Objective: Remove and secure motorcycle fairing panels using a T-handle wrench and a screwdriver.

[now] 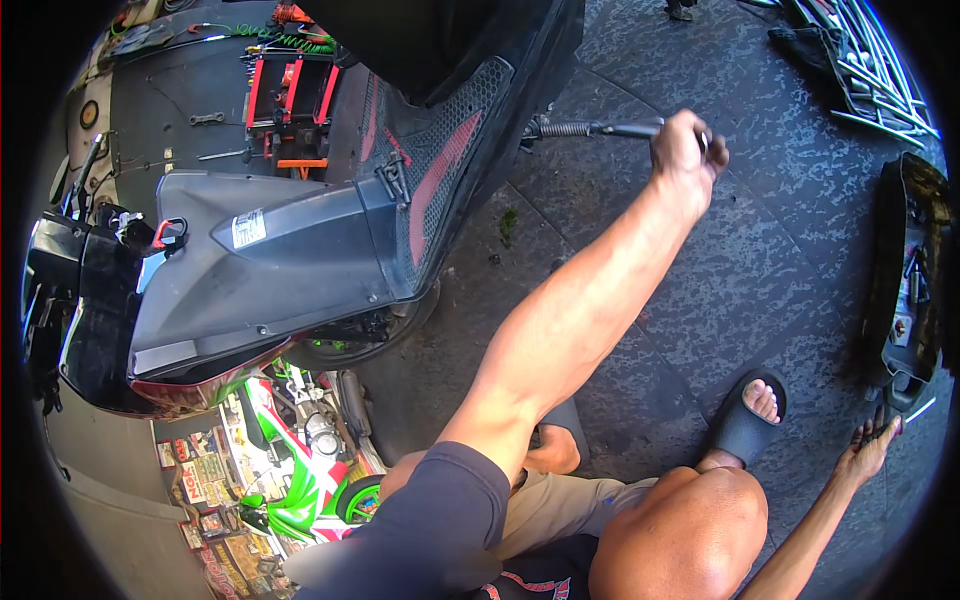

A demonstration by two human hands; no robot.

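My left arm stretches across to the dark scooter (pixel 300 240). Its hand (pixel 688 155) is closed around the outer end of a metal bar (pixel 625 130) that sticks out from the scooter's underside and carries a coil spring (pixel 563 129). Low at the right, my right hand (pixel 868 452) is beside the near end of a long black tray (pixel 876 290). A thin pale rod (pixel 919 410) juts from its fingertips, which look pinched on it; its other end is hidden. Small parts (pixel 912 275) lie inside the tray.
A bundle of pale metal rods (pixel 880 75) lies at the far right. Red tool racks (pixel 290 90) stand beyond the scooter, near a spanner (pixel 207 119). A poster with a green-and-white motorcycle (pixel 300 490) is at lower left. My sandalled foot (pixel 748 415) rests on dark floor tiles.
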